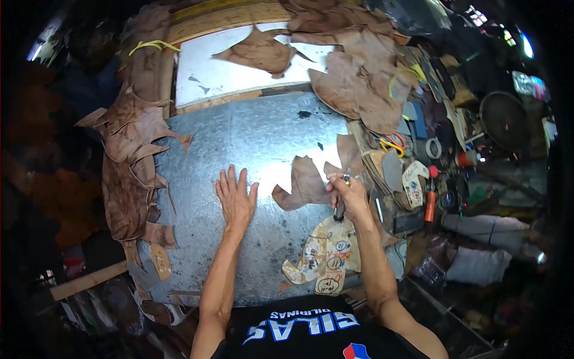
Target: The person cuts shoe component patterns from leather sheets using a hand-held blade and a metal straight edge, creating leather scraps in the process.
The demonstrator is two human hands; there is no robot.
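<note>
My left hand (237,197) lies flat on the grey metal sheet (203,149), palm down with its fingers spread. Over to the right, my right hand (348,196) is closed around a slim tool (340,210) with a dark end and a shiny, yellowish top. Just left of that hand sits a brown leather piece (307,182) with an irregular outline, and another leather scrap (348,154) is above it. Below my right hand are pale patterns (327,254) with handwritten marks, near my body.
Brown leather (124,179) covers the left edge, and more leather (365,78) is heaped at the back right. A white board (239,78) is at the back. Orange-handled scissors (393,143), a tape roll (433,148) and an orange tool (430,200) lie at the right.
</note>
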